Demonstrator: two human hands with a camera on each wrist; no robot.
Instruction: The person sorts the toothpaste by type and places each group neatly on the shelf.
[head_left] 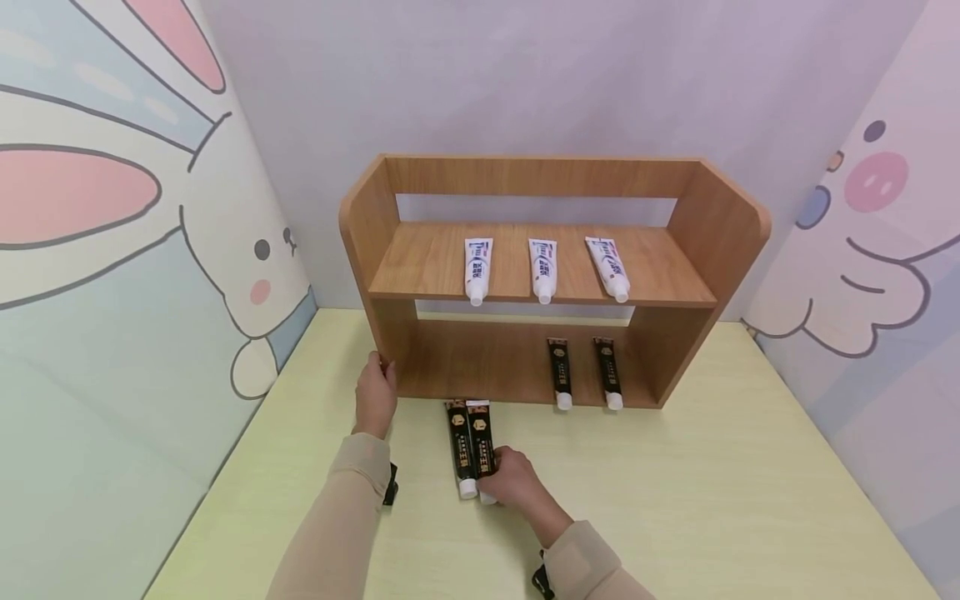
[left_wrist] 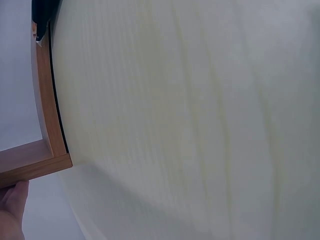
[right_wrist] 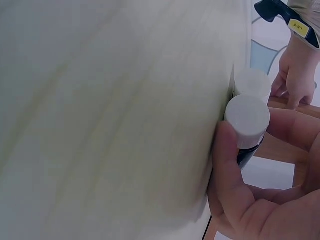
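Observation:
My right hand [head_left: 514,478] pinches the cap end of a black toothpaste tube [head_left: 481,433] lying on the table. In the right wrist view, its thumb and a finger stand on either side of the white cap [right_wrist: 247,121]. A second black toothpaste tube [head_left: 461,446] lies close along its left side. My left hand [head_left: 377,396] holds the lower front edge of the left side panel of a wooden shelf [head_left: 367,250]; the left wrist view shows only part of that hand [left_wrist: 12,212].
Three white toothpaste tubes [head_left: 543,268] lie spaced out on the upper board. Two black tubes, one left [head_left: 560,371] and one right [head_left: 608,371], lie on the lower board's right half, caps forward. The pale table [head_left: 712,500] meets cartoon-printed walls [head_left: 112,400].

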